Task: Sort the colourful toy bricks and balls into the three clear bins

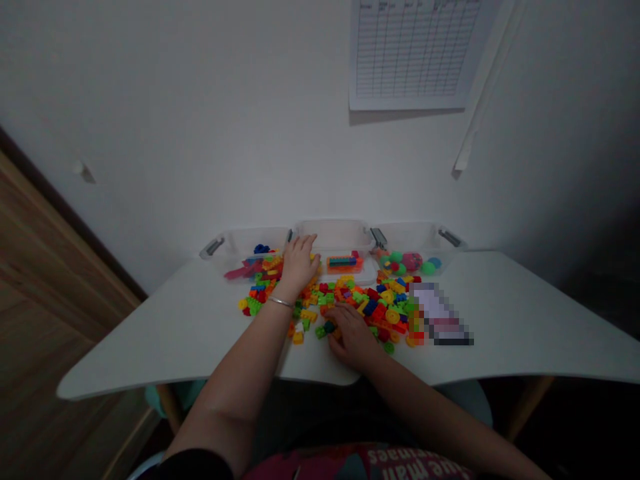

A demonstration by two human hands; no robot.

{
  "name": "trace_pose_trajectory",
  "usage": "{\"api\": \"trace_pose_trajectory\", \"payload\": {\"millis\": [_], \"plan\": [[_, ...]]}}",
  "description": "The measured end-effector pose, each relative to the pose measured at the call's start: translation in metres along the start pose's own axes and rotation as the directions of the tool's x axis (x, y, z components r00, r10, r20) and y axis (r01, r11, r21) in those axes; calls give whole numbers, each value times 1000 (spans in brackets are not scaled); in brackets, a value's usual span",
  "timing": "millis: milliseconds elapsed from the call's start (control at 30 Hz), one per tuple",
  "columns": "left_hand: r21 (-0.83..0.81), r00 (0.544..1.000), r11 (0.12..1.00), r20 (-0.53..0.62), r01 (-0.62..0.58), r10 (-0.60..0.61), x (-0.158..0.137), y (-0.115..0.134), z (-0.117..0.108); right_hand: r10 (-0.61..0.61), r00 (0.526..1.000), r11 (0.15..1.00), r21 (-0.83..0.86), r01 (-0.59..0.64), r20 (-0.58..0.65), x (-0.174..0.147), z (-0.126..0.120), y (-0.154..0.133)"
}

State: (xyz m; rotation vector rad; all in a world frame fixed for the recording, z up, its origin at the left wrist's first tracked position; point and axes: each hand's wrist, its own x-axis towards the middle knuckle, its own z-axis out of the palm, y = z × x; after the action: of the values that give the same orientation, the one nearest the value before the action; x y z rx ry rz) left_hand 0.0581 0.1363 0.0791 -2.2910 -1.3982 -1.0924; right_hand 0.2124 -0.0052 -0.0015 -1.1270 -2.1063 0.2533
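My left hand (300,261) reaches over the right end of the left clear bin (235,240), fingers spread apart and nothing seen in them. Its wrist wears a silver bracelet. My right hand (351,335) rests at the near edge of a heap of colourful plastic building blocks (370,307), thumb and fingers apart. A dark green block (329,327) lies in the gap by its thumb; whether the hand touches it is unclear. Red and yellow pieces show in the left bin, partly hidden by my left hand and forearm.
A middle clear bin (335,233) stands behind an orange-and-blue block piece (344,263). The right clear bin (410,235) holds green and pink balls. Right of the heap lies a pixelated flat object (443,310). The white table (505,313) meets the wall, where a printed chart (407,60) hangs.
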Motion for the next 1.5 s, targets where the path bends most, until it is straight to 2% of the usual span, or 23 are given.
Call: {"api": "trace_pose_trajectory", "payload": {"millis": [67,133,200,300,367,433,667,833,1233,1500], "plan": [[-7,999,1000,-51,-10,9,-3,7,-7,-5,1000,1000,-1,5,-3,0,0,0],[16,999,999,-29,-38,38,-8,16,-16,-10,1000,1000,-7,10,-11,-1,1,0],[34,988,992,100,-121,117,-15,26,-22,-12,1000,1000,-20,12,-11,-1,1,-1],[51,925,967,306,-251,224,-30,34,-17,-21,1000,999,-40,21,7,-1,1,-2],[50,889,957,386,-287,246,-40,34,-8,-28,1000,998,-55,28,11,-1,1,-3],[42,875,956,416,-289,247,-48,31,2,-35,999,997,-65,35,8,0,2,-2],[-21,890,963,377,-270,257,-57,16,16,-50,999,997,-55,50,-3,1,4,2],[-55,899,963,347,-265,267,-62,14,20,-51,999,997,-52,51,-1,1,5,1],[-126,892,968,378,-217,249,-61,6,25,-39,999,998,-51,39,-7,1,6,1],[-202,924,970,329,-133,195,-58,6,31,-40,999,998,-44,39,-3,1,5,0]]}}
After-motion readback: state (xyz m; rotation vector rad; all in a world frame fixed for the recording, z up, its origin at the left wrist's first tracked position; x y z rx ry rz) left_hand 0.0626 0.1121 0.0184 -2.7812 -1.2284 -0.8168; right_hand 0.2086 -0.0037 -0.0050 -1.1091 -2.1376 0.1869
